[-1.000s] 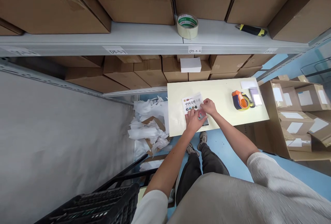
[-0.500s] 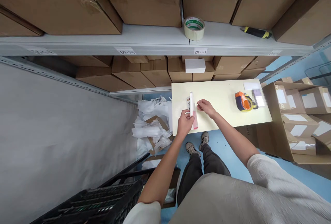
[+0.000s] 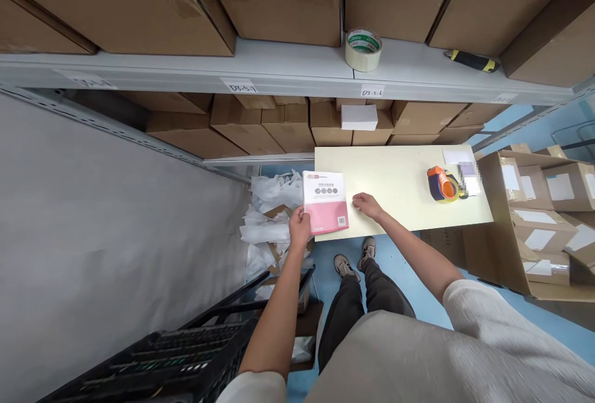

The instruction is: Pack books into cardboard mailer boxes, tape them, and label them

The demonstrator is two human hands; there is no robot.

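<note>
A book (image 3: 325, 201) with a white and pink cover lies face-flat at the left end of the small cream table, its left edge overhanging the side. A barcode shows at its lower right corner. My left hand (image 3: 300, 226) grips the book's lower left edge, thumb on the cover and the other fingers hidden beneath. Just right of the book, my right hand (image 3: 367, 204) hovers over or rests on the table (image 3: 395, 173), its fingers loosely bent and apart, with nothing visible in them.
An orange and dark blue tape dispenser (image 3: 441, 184) sits at the table's right. Tape roll (image 3: 363, 51) and utility knife (image 3: 473, 61) lie on the shelf above. White wrapping scraps (image 3: 267, 229) pile up left; a carton (image 3: 504, 229) of small boxes stands right; a black crate (image 3: 153, 359) is lower left.
The book, seen nearly edge-on before, now shows its broad pink and white cover. My left hand has moved left with its edge; my right hand has shifted slightly down in view.
</note>
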